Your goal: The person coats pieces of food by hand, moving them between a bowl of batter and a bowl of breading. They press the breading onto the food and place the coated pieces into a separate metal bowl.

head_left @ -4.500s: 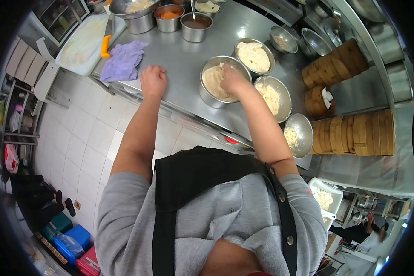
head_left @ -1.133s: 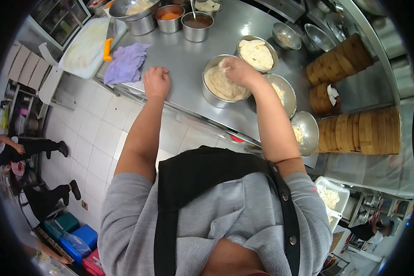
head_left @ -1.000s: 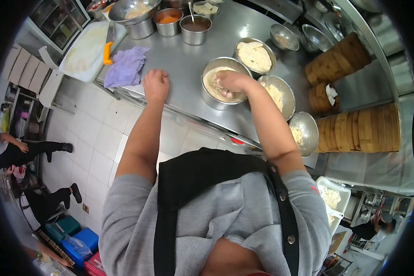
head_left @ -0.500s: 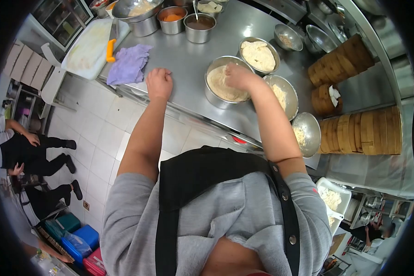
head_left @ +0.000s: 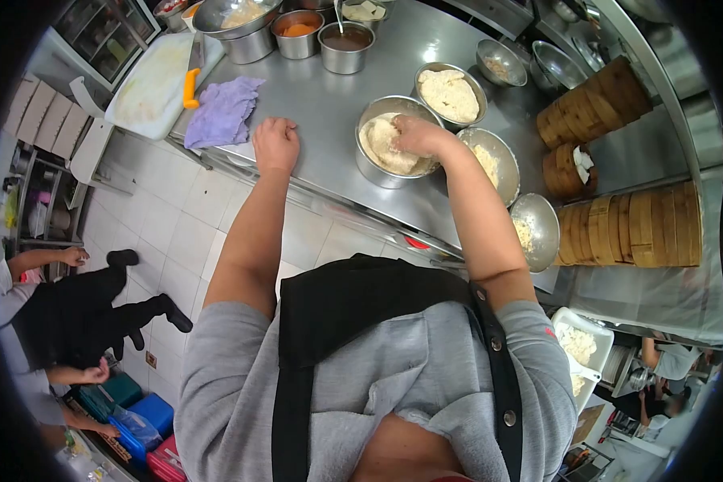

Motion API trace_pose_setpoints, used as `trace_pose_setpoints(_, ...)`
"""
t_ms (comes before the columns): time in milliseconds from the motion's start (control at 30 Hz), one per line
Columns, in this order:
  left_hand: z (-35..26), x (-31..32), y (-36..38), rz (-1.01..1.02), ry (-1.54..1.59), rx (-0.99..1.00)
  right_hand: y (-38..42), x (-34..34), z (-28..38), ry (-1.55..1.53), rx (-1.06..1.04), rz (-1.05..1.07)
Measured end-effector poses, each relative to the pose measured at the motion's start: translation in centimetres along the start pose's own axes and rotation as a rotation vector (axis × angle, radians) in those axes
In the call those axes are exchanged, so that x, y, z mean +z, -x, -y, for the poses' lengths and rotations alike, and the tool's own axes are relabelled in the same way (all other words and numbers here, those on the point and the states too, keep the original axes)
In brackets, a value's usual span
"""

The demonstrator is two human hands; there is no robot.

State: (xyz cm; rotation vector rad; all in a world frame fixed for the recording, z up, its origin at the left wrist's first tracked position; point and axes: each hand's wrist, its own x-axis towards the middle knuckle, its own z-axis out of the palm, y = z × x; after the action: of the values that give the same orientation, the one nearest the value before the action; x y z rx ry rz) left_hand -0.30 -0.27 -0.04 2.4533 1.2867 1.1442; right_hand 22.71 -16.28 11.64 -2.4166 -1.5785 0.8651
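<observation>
R hand point(head_left: 416, 138) is down in steel pot point(head_left: 386, 177), fingers in pale doughy mix point(head_left: 380, 145); tips hidden, so can't tell if clamped on it or apart. Pot w/ mix sits nr bench point(head_left: 321, 116) front edge, R of L hand point(head_left: 275, 146), which rests at same edge, fingers curled together in loose fist.

Purple cloth point(head_left: 221, 112) just L of it, by front edge. Chopping board point(head_left: 149, 88) at bench L end, orange-handled knife point(head_left: 191, 88) along its R side.

Just behind pot: dough bowl point(head_left: 475, 85). Just R: crumb bowl point(head_left: 508, 161), then smaller bowl point(head_left: 545, 223) nr front R corner. Bamboo steamers point(head_left: 631, 225) stacked at R end. Twd far edge: sauce pot point(head_left: 345, 61), brown liquid, handle sticking up; orange-filled pot point(head_left: 298, 48) beside it.
</observation>
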Motion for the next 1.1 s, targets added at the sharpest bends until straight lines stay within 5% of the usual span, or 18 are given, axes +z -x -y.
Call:
trace_pose_setpoints(200, -0.1, -0.1, 0.0, 0.003, 0.002, 0.002, 2.0, -2.1, 1.3, 0.039, 0.048, -0.222)
trace_pose_setpoints(300, -0.2, -0.2, 0.0, 0.006, -0.007, -0.008, 2.6, -2.7, 2.1, -0.139, -0.09, -0.09)
trace_pose_setpoints(367, -0.4, -0.3, -0.1, 0.011, -0.007, -0.012, 0.0, 0.4, 0.7, 0.003, -0.065, 0.199)
trace_pose_setpoints(400, -0.3, -0.3, 0.0, 0.014, 0.0, -0.006, 0.2, 1.3, 1.1, 0.025, -0.104, 0.02)
trace_pose_setpoints(533, -0.1, -0.3, 0.1, 0.01, 0.002, -0.001, 1.0, -1.8, 1.0, -0.247, 0.001, 0.14)
trace_pose_setpoints(633, -0.2, -0.1, 0.0, -0.005, -0.002, 0.008, 0.2, -0.9, 1.8, -0.079, -0.014, 0.252)
trace_pose_setpoints(667, -0.3, -0.1, 0.0, -0.013, -0.004, 0.014, -1.4, 2.1, 1.0, 0.211, -0.107, 0.091)
trace_pose_setpoints(1100, 0.1, 0.0, 0.0, -0.018, 0.01, 0.013, 1.2, 1.0, 2.5, 0.163, -0.027, -0.059)
